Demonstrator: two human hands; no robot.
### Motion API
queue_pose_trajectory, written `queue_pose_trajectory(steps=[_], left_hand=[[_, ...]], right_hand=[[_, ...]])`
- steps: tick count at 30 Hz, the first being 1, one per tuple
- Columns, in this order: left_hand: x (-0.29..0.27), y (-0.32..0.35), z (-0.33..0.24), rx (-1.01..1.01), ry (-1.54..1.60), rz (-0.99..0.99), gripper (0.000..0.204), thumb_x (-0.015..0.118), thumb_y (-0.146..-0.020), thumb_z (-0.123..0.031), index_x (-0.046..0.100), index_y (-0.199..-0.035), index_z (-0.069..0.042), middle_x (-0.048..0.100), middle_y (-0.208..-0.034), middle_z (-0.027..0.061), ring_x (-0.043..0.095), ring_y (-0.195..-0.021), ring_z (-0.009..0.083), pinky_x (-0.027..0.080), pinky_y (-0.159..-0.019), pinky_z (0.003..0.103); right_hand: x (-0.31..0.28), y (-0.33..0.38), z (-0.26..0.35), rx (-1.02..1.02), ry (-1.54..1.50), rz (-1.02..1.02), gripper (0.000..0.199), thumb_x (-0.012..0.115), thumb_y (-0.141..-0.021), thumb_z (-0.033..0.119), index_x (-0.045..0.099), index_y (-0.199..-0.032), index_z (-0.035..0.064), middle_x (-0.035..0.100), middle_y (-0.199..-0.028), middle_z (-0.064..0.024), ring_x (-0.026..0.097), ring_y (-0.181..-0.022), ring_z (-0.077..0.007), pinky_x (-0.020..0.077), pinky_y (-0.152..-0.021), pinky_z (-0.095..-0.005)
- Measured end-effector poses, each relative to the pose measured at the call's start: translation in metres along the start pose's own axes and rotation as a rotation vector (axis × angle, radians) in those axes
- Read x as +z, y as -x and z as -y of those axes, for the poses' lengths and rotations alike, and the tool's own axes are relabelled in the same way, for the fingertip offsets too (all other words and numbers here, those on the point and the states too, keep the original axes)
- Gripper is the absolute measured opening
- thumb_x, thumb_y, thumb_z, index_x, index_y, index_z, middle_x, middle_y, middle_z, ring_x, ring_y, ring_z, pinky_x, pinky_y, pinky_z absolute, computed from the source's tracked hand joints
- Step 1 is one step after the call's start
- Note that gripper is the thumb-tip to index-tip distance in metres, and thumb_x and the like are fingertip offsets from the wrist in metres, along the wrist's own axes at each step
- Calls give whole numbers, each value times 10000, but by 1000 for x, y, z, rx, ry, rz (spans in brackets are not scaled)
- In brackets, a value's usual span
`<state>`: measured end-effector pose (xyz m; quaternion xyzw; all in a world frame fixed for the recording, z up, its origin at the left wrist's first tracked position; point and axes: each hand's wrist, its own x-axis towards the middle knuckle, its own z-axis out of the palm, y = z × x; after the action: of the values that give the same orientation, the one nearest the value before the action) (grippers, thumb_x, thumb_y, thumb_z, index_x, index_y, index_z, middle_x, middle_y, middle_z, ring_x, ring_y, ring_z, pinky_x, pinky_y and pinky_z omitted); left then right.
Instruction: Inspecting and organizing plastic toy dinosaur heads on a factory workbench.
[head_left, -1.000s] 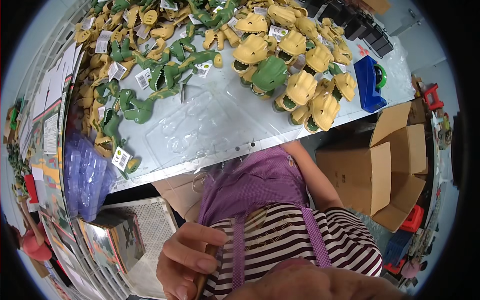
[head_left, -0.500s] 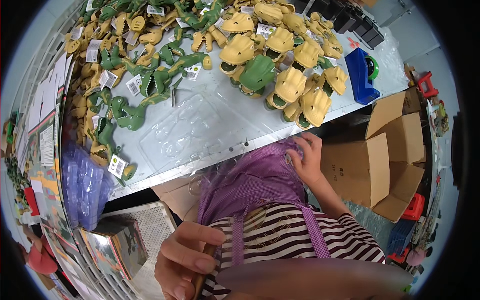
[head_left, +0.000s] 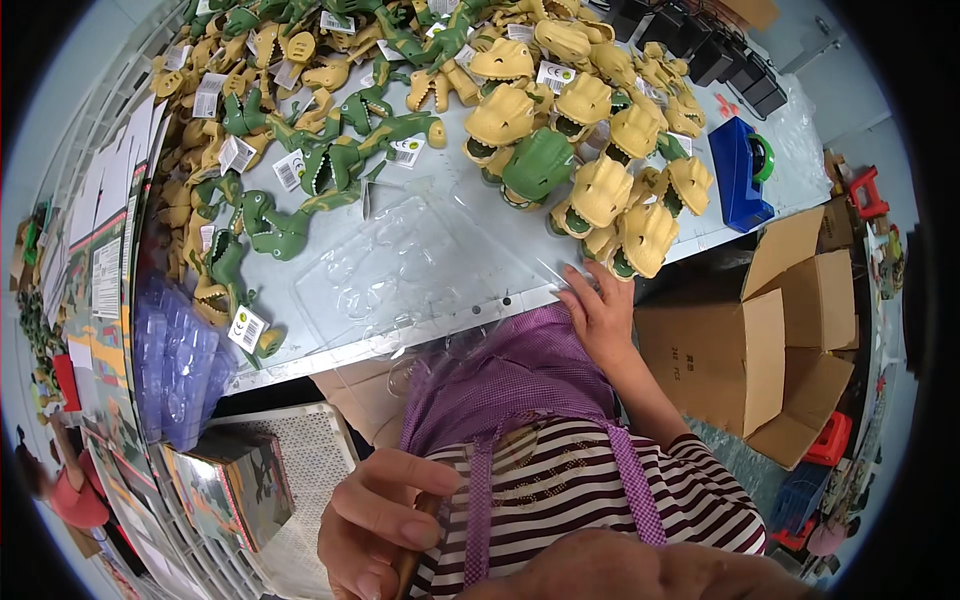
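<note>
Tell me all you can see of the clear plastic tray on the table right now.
The clear plastic tray looks thin, colourless and glossy, with rounded moulded hollows catching the light; I see nothing set in them. It lies askew on the pale table near the front edge, between a green dinosaur toy and the right hand. More clear plastic shows past that edge, possibly the same piece. Whether the hand touches it is unclear.

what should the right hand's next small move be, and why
Probably reach forward to the nearest yellow dinosaur head: the right hand looks empty, its fingers lightly spread at the table edge close by that toy, while the left hand is occupied with a thin brown object.
</note>
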<state>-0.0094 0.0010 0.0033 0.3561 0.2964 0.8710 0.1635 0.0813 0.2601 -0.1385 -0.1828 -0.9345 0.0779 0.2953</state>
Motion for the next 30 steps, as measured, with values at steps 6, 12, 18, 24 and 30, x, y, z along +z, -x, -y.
queue_pose_trajectory(steps=[6,12,18,24,30], left_hand=[[-2,-1,1,1,16,14,312,421,-955,-349,561,-1213,-245,477,-1075,94,420,-935,384,431,-823,544],[2,-2,8,15,-13,4,340,417,-948,-392,556,-1222,-246,478,-1074,91,419,-916,374,433,-824,544],[3,-6,8,0,-47,38,367,404,-946,-421,537,-1241,-249,474,-1072,90,422,-913,370,433,-826,538],[0,-5,10,-7,-41,75,367,387,-951,-418,529,-1247,-253,477,-1080,88,425,-926,372,434,-835,536],[1,-8,8,-37,-38,73,363,379,-955,-410,533,-1244,-252,479,-1084,93,433,-954,381,433,-853,556]], right_hand=[[-1,10,-22,37,-35,-26,294,703,-744,106,663,-1035,106,569,-1117,-89,488,-1019,-315,403,-906,-407],[-13,15,-63,33,-62,-10,290,697,-734,93,675,-1022,118,590,-1094,-84,497,-1038,-330,403,-919,-418],[-25,4,-103,19,-78,-15,317,670,-708,-1,669,-1011,93,604,-1060,-91,537,-1003,-311,426,-954,-420],[-28,0,-134,-7,-102,-36,306,657,-701,-79,628,-982,38,615,-1038,-131,573,-953,-313,465,-807,-362],[-26,10,-168,117,-148,-5,286,617,-747,-83,641,-1004,39,618,-1083,-154,595,-1005,-304,485,-841,-343]])
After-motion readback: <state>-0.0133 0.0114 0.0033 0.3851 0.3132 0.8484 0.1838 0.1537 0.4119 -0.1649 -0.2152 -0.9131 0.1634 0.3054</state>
